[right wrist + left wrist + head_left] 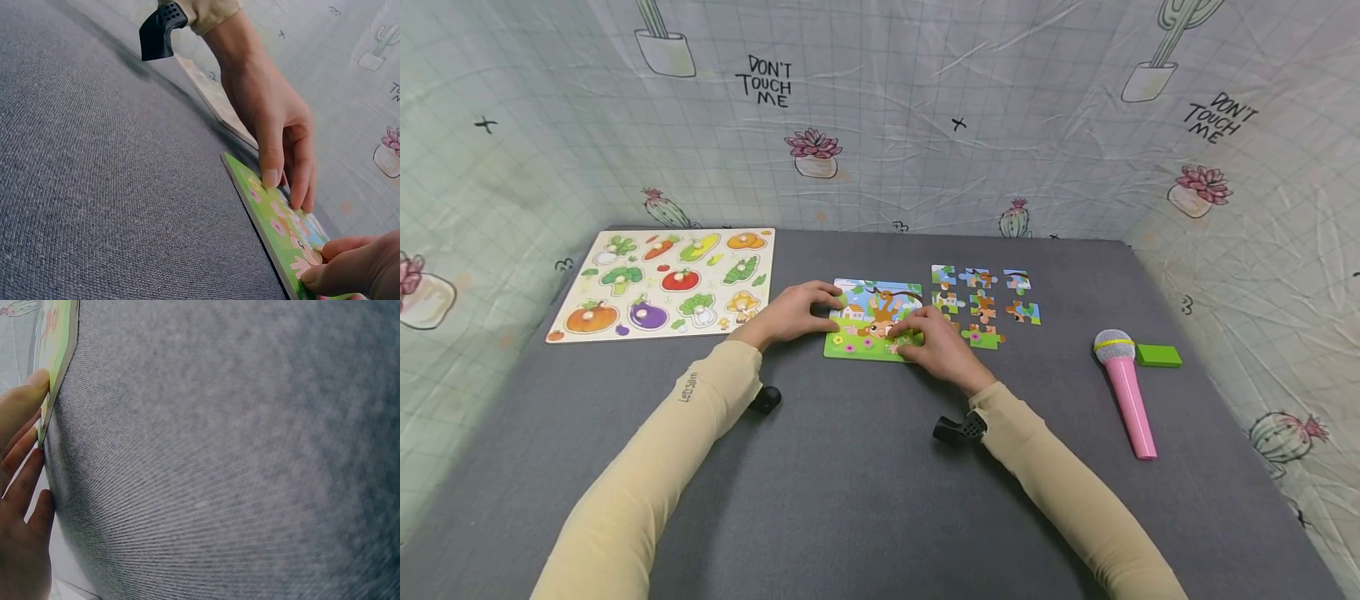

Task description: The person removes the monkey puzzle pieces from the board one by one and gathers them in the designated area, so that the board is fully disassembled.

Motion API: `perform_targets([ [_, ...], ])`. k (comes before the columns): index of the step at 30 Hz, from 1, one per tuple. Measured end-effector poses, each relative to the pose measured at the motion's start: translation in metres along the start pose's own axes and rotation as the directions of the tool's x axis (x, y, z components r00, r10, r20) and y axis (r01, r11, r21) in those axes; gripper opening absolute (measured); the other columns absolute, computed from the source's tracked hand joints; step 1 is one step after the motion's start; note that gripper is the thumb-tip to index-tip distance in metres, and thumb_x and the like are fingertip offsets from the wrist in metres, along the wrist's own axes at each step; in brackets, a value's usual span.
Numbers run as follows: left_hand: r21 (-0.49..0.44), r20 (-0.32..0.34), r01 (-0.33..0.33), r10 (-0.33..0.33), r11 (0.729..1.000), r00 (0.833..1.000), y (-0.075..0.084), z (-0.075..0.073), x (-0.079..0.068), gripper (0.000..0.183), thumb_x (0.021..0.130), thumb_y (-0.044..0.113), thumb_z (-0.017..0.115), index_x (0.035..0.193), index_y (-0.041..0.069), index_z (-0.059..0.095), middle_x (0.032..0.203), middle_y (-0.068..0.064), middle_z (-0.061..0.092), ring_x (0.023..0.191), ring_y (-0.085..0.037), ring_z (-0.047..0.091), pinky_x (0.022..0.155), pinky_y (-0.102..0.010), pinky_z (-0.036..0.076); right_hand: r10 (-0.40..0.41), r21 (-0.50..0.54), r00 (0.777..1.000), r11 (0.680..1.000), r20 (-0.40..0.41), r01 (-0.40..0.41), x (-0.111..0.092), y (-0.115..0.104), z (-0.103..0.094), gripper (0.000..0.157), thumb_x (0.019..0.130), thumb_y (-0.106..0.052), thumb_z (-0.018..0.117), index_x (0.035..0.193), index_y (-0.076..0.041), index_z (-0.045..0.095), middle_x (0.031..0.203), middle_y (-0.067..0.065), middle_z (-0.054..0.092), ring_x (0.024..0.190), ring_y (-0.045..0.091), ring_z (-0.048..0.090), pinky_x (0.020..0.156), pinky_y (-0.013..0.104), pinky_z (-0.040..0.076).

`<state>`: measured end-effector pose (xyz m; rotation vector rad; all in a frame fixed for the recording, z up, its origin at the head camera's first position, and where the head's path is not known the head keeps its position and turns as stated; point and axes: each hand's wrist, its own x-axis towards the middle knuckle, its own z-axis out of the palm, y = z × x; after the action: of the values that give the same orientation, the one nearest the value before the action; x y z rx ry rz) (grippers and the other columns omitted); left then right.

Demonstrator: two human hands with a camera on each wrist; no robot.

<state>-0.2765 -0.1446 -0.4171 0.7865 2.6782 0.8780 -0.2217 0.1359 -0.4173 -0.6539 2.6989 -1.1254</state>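
A small puzzle board [857,348] with a monkey picture, green along its near edge, lies on the table in front of me. My left hand [793,312] rests at its left side. The left thumb touches the near left part and the fingertips the far left corner; in the left wrist view the left hand [25,519] lies along the board's edge. On the board's lower right, my right hand [936,343] pinches at a puzzle piece [304,265] with bent thumb and index finger; the fingertips cover part of it.
Several loose puzzle pieces [983,307] lie in rows just right of the board. A vegetable puzzle board [700,304] with knobs lies at the back left. To the right are a pink toy microphone [1129,400] and a green block [1159,356]. A patterned cloth stands behind the table.
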Motion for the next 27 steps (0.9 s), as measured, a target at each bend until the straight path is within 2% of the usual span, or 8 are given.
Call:
perform_targets([
  [6,0.002,0.004,0.008,-0.008,1.0,1.0,-0.001,0.0,0.0,0.041,0.089,0.025,0.073,0.125,0.005,0.067,0.144,-0.011,0.048,0.137,-0.031,0.039,0.113,-0.048,0.031,-0.019,0.035,1.0,0.999,-0.005,0.019,0.0,0.001,-0.001,0.02,0.091,-0.009,0.069,0.111,-0.011,0.073,0.114,0.01,0.049,0.087,0.023,0.047,0.076,0.037,0.042],
  [13,0.005,0.005,0.005,-0.005,1.0,1.0,-0.002,0.001,0.001,0.042,0.089,0.026,0.073,0.125,0.005,0.067,0.144,-0.011,0.048,0.137,-0.031,0.039,0.114,-0.048,0.03,-0.075,0.005,0.997,0.997,-0.009,0.075,0.002,0.003,-0.003,0.022,0.093,-0.012,0.067,0.115,-0.012,0.073,0.109,0.005,0.065,0.084,0.02,0.053,0.073,0.035,0.046],
  [18,0.002,0.004,0.003,-0.003,1.0,1.0,-0.002,0.001,0.0,0.042,0.089,0.026,0.073,0.125,0.005,0.066,0.144,-0.011,0.048,0.137,-0.031,0.039,0.114,-0.048,0.03,-0.015,0.117,1.0,0.993,0.003,0.014,-0.001,0.007,-0.009,0.027,0.094,-0.013,0.067,0.121,-0.011,0.069,0.113,0.005,0.065,0.091,0.019,0.061,0.076,0.036,0.051],
  [23,-0.004,-0.004,-0.002,0.002,1.0,1.0,-0.002,0.001,0.0,0.042,0.089,0.026,0.073,0.125,0.005,0.067,0.144,-0.011,0.049,0.136,-0.032,0.04,0.113,-0.048,0.031,0.064,0.232,0.998,0.971,-0.02,-0.057,-0.012,0.016,-0.022,0.031,0.092,-0.015,0.07,0.122,-0.012,0.068,0.122,0.005,0.061,0.099,0.022,0.063,0.078,0.039,0.053],
  [27,-0.007,-0.005,0.0,-0.001,1.0,1.0,-0.002,0.002,0.0,0.042,0.089,0.026,0.073,0.125,0.005,0.067,0.144,-0.011,0.049,0.137,-0.031,0.039,0.113,-0.048,0.031,0.135,0.25,0.989,0.961,-0.059,-0.116,-0.025,0.029,-0.035,0.033,0.091,-0.021,0.071,0.123,-0.016,0.068,0.123,0.004,0.06,0.097,0.022,0.061,0.076,0.039,0.052],
])
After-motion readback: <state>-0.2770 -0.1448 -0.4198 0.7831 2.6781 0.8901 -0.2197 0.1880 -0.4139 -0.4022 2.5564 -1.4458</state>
